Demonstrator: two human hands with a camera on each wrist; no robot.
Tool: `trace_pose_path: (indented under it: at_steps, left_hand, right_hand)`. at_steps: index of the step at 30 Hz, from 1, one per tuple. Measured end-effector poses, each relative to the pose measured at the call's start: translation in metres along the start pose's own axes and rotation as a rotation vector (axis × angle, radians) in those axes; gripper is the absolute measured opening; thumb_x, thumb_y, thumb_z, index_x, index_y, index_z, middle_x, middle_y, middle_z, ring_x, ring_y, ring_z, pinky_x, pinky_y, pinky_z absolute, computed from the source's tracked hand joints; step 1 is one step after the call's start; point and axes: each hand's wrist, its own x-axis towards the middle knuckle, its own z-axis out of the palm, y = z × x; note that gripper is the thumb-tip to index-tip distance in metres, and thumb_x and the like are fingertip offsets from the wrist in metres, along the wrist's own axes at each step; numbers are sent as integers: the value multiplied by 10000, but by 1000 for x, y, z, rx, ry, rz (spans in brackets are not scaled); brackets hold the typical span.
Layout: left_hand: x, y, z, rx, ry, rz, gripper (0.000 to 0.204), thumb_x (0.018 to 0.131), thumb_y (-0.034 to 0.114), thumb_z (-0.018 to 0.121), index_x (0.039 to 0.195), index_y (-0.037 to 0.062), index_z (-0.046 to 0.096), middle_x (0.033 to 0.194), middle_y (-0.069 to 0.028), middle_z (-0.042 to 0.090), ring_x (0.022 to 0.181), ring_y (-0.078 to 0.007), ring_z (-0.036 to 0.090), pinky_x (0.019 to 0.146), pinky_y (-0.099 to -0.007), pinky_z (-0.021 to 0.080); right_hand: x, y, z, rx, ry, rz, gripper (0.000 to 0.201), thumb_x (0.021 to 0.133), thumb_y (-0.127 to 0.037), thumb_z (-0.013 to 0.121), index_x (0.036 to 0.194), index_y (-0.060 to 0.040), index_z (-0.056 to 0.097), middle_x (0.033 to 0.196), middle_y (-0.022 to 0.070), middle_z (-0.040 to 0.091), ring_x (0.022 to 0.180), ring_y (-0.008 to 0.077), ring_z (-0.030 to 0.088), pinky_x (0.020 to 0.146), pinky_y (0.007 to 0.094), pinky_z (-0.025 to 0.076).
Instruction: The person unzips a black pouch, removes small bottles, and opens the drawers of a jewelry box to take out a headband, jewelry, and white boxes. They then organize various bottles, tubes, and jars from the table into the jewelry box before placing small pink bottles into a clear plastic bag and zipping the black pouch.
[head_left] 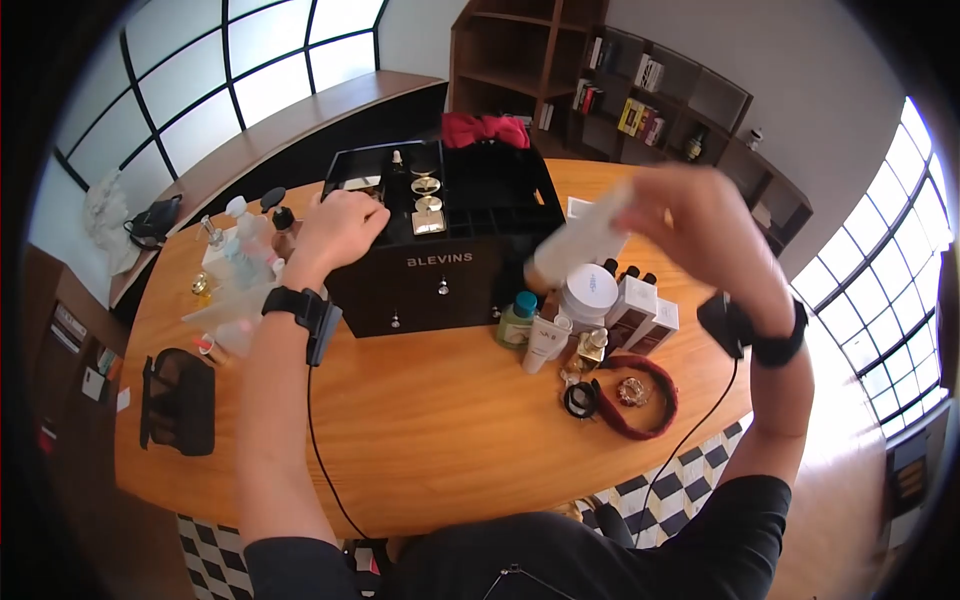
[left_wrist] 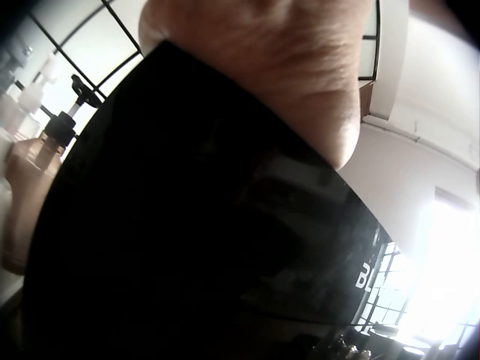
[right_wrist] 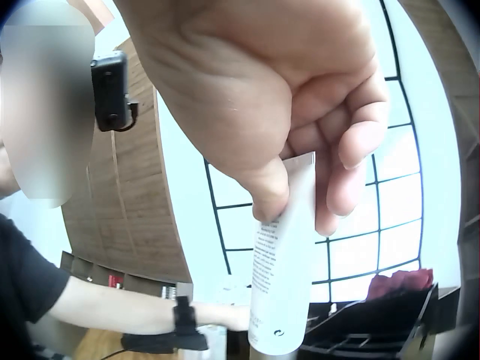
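Observation:
In the head view my right hand [head_left: 690,220] is raised over the right part of the table. It pinches a white squeeze tube [right_wrist: 281,277] near its flat crimped end between thumb and fingers, with the rounded cap end hanging down; the tube blurs in the head view. My left hand [head_left: 345,228] rests, fingers loosely bent, on the front left top edge of a black BLEVINS organizer box [head_left: 400,290]. Inside the box's left compartment are gold round compacts [head_left: 426,187], a square gold compact [head_left: 428,222] and a small dropper bottle [head_left: 398,163].
Right of the box stand a white jar [head_left: 590,290], a green bottle [head_left: 516,322], a white tube [head_left: 545,343] and boxes [head_left: 632,308]. A red headband [head_left: 665,410] lies nearer. Pump bottles [head_left: 240,225] crowd the left; a black mesh pouch [head_left: 180,402] lies before them. A red bow [head_left: 485,130] tops the box.

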Motion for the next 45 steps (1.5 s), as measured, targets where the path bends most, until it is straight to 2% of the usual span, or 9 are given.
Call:
trace_pose_path:
  at_steps: [3, 11, 16, 33, 34, 35, 37, 40, 45]
  left_hand:
    - [-2, 2, -2, -13, 9, -2, 273, 848, 280, 501, 846, 104, 709, 899, -103, 672, 945, -312, 595, 878, -473, 391]
    - [-5, -3, 4, -27, 87, 36, 265, 850, 288, 518, 831, 102, 705, 882, -87, 669, 951, -288, 588, 873, -464, 376]
    - [-6, 1, -2, -19, 13, -18, 263, 851, 291, 526, 924, 107, 700, 1027, -76, 667, 1045, -274, 562, 920, -452, 344]
    - [-3, 3, -3, -20, 28, -35, 263, 841, 280, 539, 930, 92, 701, 992, -98, 670, 1017, -281, 577, 933, -424, 357]
    - [-3, 3, -3, -22, 11, -38, 263, 836, 278, 548, 938, 88, 699, 1008, -104, 666, 1022, -288, 575, 931, -417, 363]
    - [-3, -1, 0, -28, 40, -8, 261, 827, 276, 557, 920, 75, 694, 968, -116, 667, 988, -305, 584, 908, -418, 387]
    - [-1, -6, 4, -49, 43, -2, 267, 826, 281, 556, 907, 63, 688, 961, -122, 666, 976, -310, 588, 884, -422, 410]
    - [1, -11, 10, -64, 94, 53, 243, 818, 249, 577, 874, 35, 677, 898, -153, 661, 884, -343, 607, 803, -412, 462]
    - [0, -5, 3, -70, 63, 0, 263, 823, 257, 588, 916, 29, 681, 907, -160, 666, 856, -331, 622, 784, -390, 475]
  right_hand:
    - [56, 14, -1, -135, 94, 0, 219, 870, -319, 574, 880, -110, 638, 770, 105, 643, 756, 324, 627, 641, 417, 498]
    - [152, 50, 96, -369, -69, 14, 201, 806, -262, 616, 830, -73, 681, 840, 120, 675, 833, 306, 658, 698, 400, 529]
    - [161, 70, 131, -445, -39, 57, 102, 782, -132, 611, 827, -55, 660, 842, 135, 669, 850, 297, 659, 693, 376, 534]
    - [140, 76, 146, -412, 132, 37, 99, 815, -96, 565, 910, -73, 575, 877, 123, 637, 813, 282, 662, 644, 371, 540]
    - [137, 75, 146, -439, 210, 15, 124, 795, -113, 597, 912, -85, 569, 873, 113, 611, 789, 271, 659, 617, 372, 539]
    - [132, 69, 138, -387, 206, 47, 415, 731, -174, 713, 1071, -67, 501, 939, 143, 576, 823, 316, 633, 664, 393, 525]
    - [121, 58, 118, -273, 296, 2, 384, 756, -208, 695, 1069, -71, 518, 972, 131, 572, 852, 316, 621, 678, 399, 517]
    - [85, 33, 103, -141, 163, -20, 288, 808, -347, 634, 902, -76, 609, 875, 79, 624, 821, 317, 620, 649, 423, 496]
    - [2, -13, 110, -206, -555, -82, 298, 778, -374, 659, 790, -77, 634, 720, 88, 625, 710, 288, 638, 595, 407, 499]
